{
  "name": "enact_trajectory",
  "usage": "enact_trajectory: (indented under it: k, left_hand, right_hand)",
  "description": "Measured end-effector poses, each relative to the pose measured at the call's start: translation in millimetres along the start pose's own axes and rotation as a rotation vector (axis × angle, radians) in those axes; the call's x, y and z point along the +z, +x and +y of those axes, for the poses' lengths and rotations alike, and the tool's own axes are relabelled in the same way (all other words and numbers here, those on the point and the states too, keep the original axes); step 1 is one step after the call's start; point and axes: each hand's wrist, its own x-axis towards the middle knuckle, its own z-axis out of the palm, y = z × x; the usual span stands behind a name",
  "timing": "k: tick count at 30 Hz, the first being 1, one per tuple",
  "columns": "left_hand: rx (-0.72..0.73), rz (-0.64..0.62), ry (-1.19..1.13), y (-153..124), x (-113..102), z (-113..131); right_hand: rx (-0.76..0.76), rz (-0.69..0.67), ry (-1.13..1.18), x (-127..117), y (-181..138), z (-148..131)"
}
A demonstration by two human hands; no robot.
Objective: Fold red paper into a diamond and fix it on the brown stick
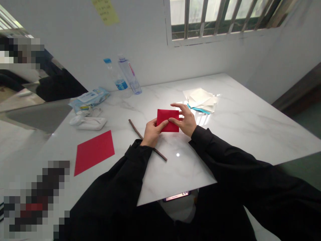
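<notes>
A small red paper rectangle (164, 115), apparently folded, is held above the white table by both hands. My left hand (152, 132) grips its left side, the thumb pressed flat on the front. On the right edge, my right hand (187, 122) pinches with its thumb on the face while the index finger stretches up and away from the paper. Beneath my left wrist lies a thin brown stick (160, 154), partly covered by the sleeve. A larger flat red sheet (95, 152) rests on the table to the left.
Cream and blue papers (202, 100) are piled at the back right. Two plastic bottles (130, 75) stand by the wall, near a wipes packet (92, 97) and a white device (91, 123). A phone (177, 196) shows below the table's front edge.
</notes>
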Motion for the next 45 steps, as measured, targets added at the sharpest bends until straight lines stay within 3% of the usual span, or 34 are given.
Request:
enact_trajectory:
  k: [14, 24, 29, 45]
  left_hand:
    - [-0.019, -0.009, 0.005, -0.5, -1.0, 1.2]
    - [0.018, 0.034, 0.008, 2.2, -2.5, -1.6]
    - [-0.004, 0.088, -0.007, 3.1, -5.3, -2.0]
    - [-0.066, 0.030, -0.026, -3.4, -1.7, 7.0]
  right_hand:
    - [-0.096, -0.154, -0.111, -4.7, 3.0, 1.1]
    - [0.014, -0.091, 0.030, -2.5, 4.7, 3.8]
    - [0.000, -0.151, 0.023, -1.6, 8.3, 11.1]
    - [0.064, -0.233, 0.002, 2.6, 3.3, 13.6]
